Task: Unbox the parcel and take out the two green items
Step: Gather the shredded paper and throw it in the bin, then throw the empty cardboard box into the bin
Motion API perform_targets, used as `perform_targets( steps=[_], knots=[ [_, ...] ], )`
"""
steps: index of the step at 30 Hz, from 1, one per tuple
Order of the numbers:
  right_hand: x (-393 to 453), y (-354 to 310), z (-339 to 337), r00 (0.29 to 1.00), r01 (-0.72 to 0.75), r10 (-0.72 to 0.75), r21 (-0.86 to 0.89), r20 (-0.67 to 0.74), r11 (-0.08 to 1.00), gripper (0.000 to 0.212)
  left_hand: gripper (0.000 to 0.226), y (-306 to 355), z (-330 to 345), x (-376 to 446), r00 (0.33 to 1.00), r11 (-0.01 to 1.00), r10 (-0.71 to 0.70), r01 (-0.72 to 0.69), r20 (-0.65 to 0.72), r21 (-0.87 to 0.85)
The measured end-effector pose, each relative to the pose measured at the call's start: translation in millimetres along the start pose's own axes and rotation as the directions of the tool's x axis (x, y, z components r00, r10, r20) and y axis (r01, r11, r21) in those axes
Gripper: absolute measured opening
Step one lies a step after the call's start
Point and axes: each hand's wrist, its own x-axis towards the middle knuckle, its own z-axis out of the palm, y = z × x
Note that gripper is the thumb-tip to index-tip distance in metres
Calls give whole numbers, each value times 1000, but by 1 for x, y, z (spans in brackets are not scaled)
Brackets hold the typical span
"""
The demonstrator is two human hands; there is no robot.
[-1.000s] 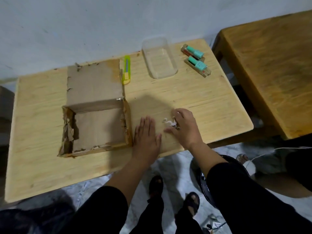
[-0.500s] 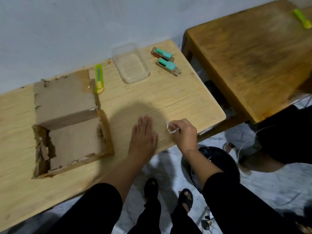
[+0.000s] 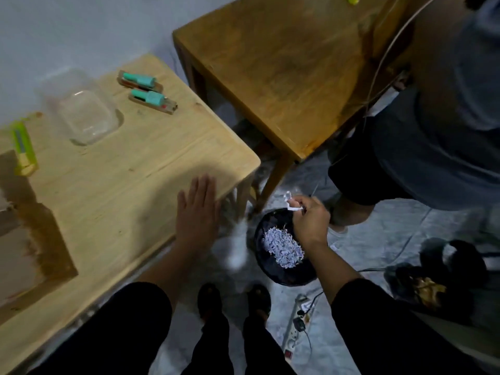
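Observation:
Two green items [image 3: 147, 90] lie side by side at the far right of the light wooden table [image 3: 151, 163]. The opened cardboard parcel [image 3: 24, 239] sits at the left edge of view, partly cut off. My left hand [image 3: 197, 212] rests flat and open on the table's front right corner. My right hand [image 3: 309, 221] is off the table, over a black bin [image 3: 273, 266], and pinches a small white paper scrap [image 3: 290, 203].
A clear plastic tub [image 3: 84, 115] and a yellow-green box cutter [image 3: 23, 147] lie on the table. A darker wooden table [image 3: 284, 66] stands to the right. Another person [image 3: 438, 125] sits beyond it. The bin holds shredded paper. A power strip [image 3: 295, 334] lies on the floor.
My right hand lifted the white scrap off the table and carried it right, over the bin. The view swung right. My left hand stayed flat on the table.

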Motion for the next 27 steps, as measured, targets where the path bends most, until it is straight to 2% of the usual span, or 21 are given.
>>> perform_targets(
  steps=[3,6,9,11,16,18,21,24,27],
  knots=[
    [3,28,-15,993,-115,117,-65,33,991,27,60,6,1,0,1000,1000,-8,8,-4,7],
    [6,45,-26,972,-172,188,-116,140,978,35,60,9,2,0,999,1000,-16,16,-29,2],
    [11,56,-31,932,-161,226,-233,284,959,62,60,11,4,0,1000,1000,-21,21,-19,3],
    [14,61,-32,905,-85,223,-359,363,930,73,58,15,5,0,999,999,-32,32,-22,4],
    [14,49,-39,876,183,74,-471,476,863,64,60,46,3,-6,990,990,-137,136,-28,-29],
    [14,36,-43,866,287,-14,-473,499,833,61,57,59,3,-10,994,993,-110,108,-23,-44],
    [17,13,-46,854,365,-115,-424,508,829,59,48,79,-4,-14,999,993,-22,19,-26,-120],
    [22,-16,-52,824,457,-224,-377,520,806,59,30,98,-26,-18,992,985,-31,9,-125,-173],
    [25,-53,-60,791,554,-340,-360,509,751,59,30,96,-48,-15,984,996,-25,9,-177,-90]
  ],
)
